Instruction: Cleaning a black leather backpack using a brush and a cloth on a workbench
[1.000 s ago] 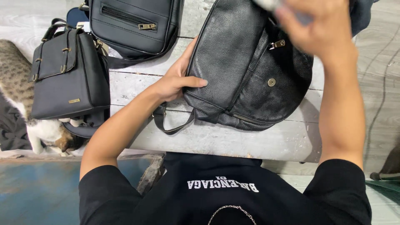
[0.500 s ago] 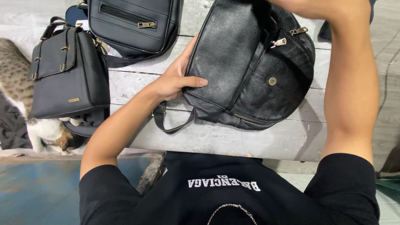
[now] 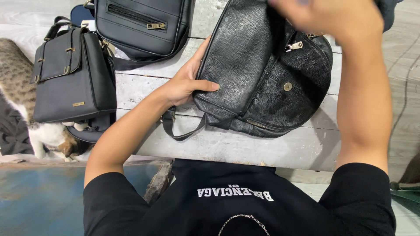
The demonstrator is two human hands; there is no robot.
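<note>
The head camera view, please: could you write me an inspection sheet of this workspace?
Surface: weathered whitish plank table, paint worn.
Job's things: black pebbled leather bag lying on the table, a snap stud on its front, one strap looped toward the table edge.
Clutter: flat black flap bag at left; black zip-pocket bag at top.
Hands: left hand rests on the leather bag's left side, thumb on top; right hand blurred at the bag's top, its fingers' grip cannot be told.
Cables: nothing seen.
Surroundings: tabby and white cat below the table at left; blue floor.
</note>
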